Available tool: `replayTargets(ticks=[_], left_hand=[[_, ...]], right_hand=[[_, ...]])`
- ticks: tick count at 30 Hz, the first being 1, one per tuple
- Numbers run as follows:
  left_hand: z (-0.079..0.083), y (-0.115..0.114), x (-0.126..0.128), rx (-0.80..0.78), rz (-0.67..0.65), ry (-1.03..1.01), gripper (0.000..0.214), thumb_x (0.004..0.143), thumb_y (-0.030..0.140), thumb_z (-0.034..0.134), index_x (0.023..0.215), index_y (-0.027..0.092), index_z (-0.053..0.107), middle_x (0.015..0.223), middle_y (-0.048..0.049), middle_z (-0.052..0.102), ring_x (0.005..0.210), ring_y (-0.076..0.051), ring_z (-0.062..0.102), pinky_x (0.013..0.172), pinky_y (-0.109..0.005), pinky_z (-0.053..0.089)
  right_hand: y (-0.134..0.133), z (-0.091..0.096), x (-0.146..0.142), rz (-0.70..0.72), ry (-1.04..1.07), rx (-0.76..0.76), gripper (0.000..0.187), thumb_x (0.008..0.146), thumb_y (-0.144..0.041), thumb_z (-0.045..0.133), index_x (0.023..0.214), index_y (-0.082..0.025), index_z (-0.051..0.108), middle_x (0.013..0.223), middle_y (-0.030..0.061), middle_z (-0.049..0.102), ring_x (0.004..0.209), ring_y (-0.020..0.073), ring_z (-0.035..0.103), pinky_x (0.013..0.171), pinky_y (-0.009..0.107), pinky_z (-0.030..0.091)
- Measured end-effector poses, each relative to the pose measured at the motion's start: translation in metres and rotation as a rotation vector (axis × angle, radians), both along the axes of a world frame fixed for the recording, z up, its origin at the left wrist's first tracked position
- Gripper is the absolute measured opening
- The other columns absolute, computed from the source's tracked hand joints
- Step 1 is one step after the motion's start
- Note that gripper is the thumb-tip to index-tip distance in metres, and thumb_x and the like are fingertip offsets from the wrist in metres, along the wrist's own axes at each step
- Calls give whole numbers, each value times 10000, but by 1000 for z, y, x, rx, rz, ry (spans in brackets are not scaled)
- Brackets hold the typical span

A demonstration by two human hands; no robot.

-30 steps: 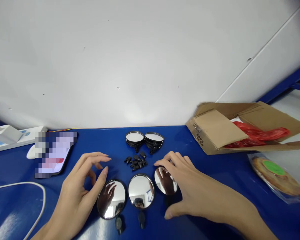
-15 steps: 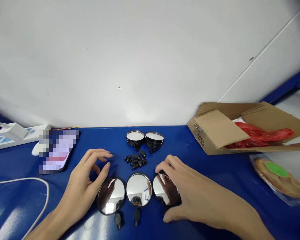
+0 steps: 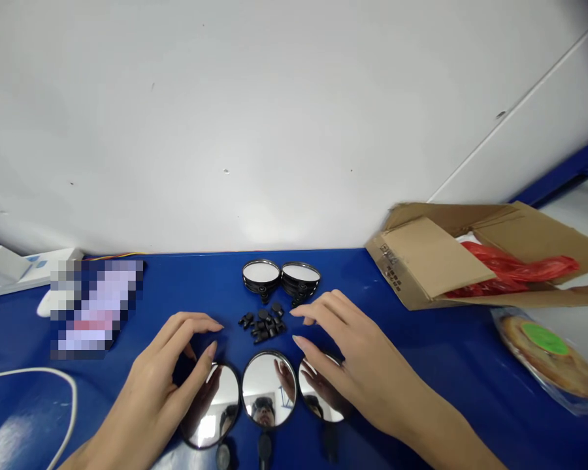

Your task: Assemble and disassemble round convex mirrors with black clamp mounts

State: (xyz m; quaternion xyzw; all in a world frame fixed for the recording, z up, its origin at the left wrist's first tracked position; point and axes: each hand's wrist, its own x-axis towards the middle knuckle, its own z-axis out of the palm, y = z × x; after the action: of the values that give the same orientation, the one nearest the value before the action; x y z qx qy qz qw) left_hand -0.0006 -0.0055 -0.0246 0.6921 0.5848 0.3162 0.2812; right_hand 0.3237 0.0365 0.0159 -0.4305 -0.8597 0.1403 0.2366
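Your left hand (image 3: 159,385) holds nothing. Its fingers (image 3: 191,323) are curled in a narrow arc, with the thumb tip just above the rim of the left round mirror (image 3: 210,405); contact cannot be confirmed.

Your right hand (image 3: 357,352) also holds nothing. Its fingers (image 3: 318,313) are spread wide and stand over the right round mirror (image 3: 318,388), which lies partly beneath them. Its foremost fingertip is just beside the small black parts (image 3: 264,323), heaped between your two hands.

The middle round mirror (image 3: 268,388) lies below your fingertips, between the other two mirrors. Beyond your fingertips, past the small black parts, are two stacks of mirrors (image 3: 261,274) on the blue tabletop (image 3: 421,352).

Right of your right fingers are a cardboard box (image 3: 421,254) with a red plastic bag (image 3: 514,267) and a wrapped round item (image 3: 543,359). Left of your left fingers are a pixelated phone (image 3: 95,307), a power strip (image 3: 29,277) and a white cable (image 3: 29,385).
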Motion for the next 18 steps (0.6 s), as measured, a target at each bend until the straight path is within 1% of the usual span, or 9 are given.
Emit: replayTargets(ticks=[3, 5, 7, 9, 11, 14, 16, 18], left_hand=[[0, 0, 0, 22, -47, 31, 303, 1184, 483, 628, 1449, 358, 705, 1434, -80, 725, 988, -242, 753, 538, -222, 592], [0, 0, 0, 47, -71, 57, 277, 1189, 447, 624, 1441, 368, 704, 1445, -71, 733, 1033, -253, 769, 635, -251, 640], [1, -1, 0, 69, -84, 77, 257, 1193, 419, 615, 1430, 380, 706, 1439, -59, 746, 1063, -261, 782, 767, -293, 684], [2, -3, 0, 78, -101, 87, 277, 1196, 402, 609, 1460, 393, 691, 1437, -53, 750, 1071, -261, 789, 814, -308, 695], [3, -4, 0, 72, -125, 98, 321, 1199, 392, 606, 1515, 410, 659, 1444, -46, 746, 1078, -254, 793, 800, -295, 692], [3, -6, 0, 61, -161, 114, 344, 1204, 382, 599, 1543, 419, 638, 1442, -38, 744, 1100, -249, 796, 863, -305, 695], [2, -6, 0, 70, -179, 117, 331, 1204, 382, 598, 1532, 407, 637, 1445, -44, 740, 1133, -255, 797, 917, -319, 693], [0, -6, 0, 93, -191, 114, 307, 1207, 380, 594, 1511, 393, 634, 1457, -55, 732, 1199, -263, 792, 974, -329, 685]], right_hand=[[3, -14, -8, -52, 82, 161, 223, 1183, -196, 566, 1359, -242, 694, 1190, 89, 736, 1073, 271, 716, 983, 452, 610], [4, -23, -9, -149, 121, 228, 239, 1180, -199, 578, 1381, -244, 701, 1180, 89, 732, 1050, 258, 730, 942, 419, 611], [8, -31, -7, -258, 126, 242, 282, 1188, -227, 594, 1446, -255, 702, 1146, 77, 721, 982, 237, 734, 863, 386, 606], [14, -38, -3, -311, 106, 230, 342, 1204, -265, 597, 1532, -273, 692, 1112, 64, 704, 922, 220, 727, 792, 363, 595], [21, -42, 1, -276, 89, 210, 403, 1226, -282, 571, 1618, -291, 663, 1099, 57, 688, 908, 207, 722, 779, 349, 595], [29, -45, 5, -155, 70, 164, 464, 1244, -241, 515, 1688, -321, 626, 1092, 45, 663, 901, 186, 703, 800, 335, 605], [33, -46, 5, -117, 79, 136, 462, 1243, -217, 506, 1674, -314, 641, 1113, 49, 666, 920, 183, 700, 827, 337, 615], [34, -47, 3, -114, 115, 122, 418, 1244, -217, 509, 1620, -281, 680, 1148, 63, 689, 981, 194, 717, 875, 349, 624]])
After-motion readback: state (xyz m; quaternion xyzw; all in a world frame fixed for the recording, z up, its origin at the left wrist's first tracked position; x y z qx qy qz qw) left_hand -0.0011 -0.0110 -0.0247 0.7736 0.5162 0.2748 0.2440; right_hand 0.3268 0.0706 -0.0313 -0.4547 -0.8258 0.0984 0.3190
